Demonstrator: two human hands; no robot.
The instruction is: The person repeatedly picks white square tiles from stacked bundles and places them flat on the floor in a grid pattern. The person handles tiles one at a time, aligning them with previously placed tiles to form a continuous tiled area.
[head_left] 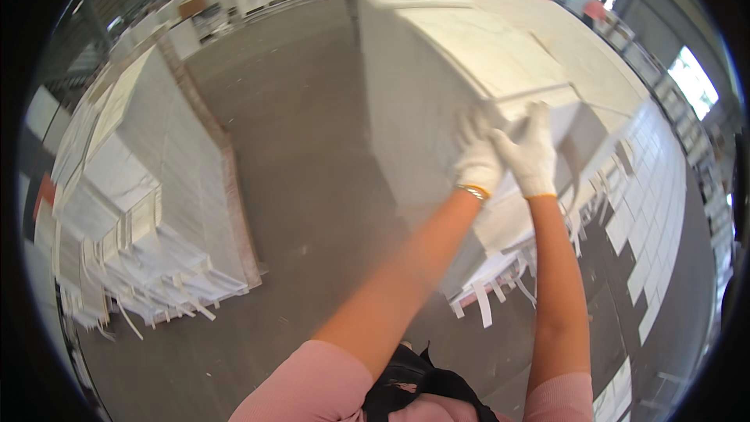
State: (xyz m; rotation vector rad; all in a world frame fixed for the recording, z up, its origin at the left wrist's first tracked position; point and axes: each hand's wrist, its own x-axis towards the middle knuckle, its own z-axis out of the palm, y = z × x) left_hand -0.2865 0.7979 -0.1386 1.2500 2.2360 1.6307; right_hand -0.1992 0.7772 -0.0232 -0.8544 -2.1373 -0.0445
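A large stack of pale marble slabs (410, 101) stands in front of me, with a broad grey-white side and a cream top. My left hand (478, 162), in a white knitted glove, lies against the side near the front corner, its fingers stretched upward and a little blurred. Beside it my right hand (533, 155), gloved alike, reaches up to the edge of the top slab (500, 55). Its thumb is spread toward the left hand. Both gloves have orange cuffs, and a bracelet (473, 191) shows at my left wrist. Neither hand visibly holds a loose object.
Another marble stack (180, 180) stands at the left with pale strips hanging at its base. Similar strips (486, 306) hang under the near stack. Flat white tiles (652, 187) cover floor at the right. Grey floor (301, 148) runs between the stacks. A person (594, 12) is far right.
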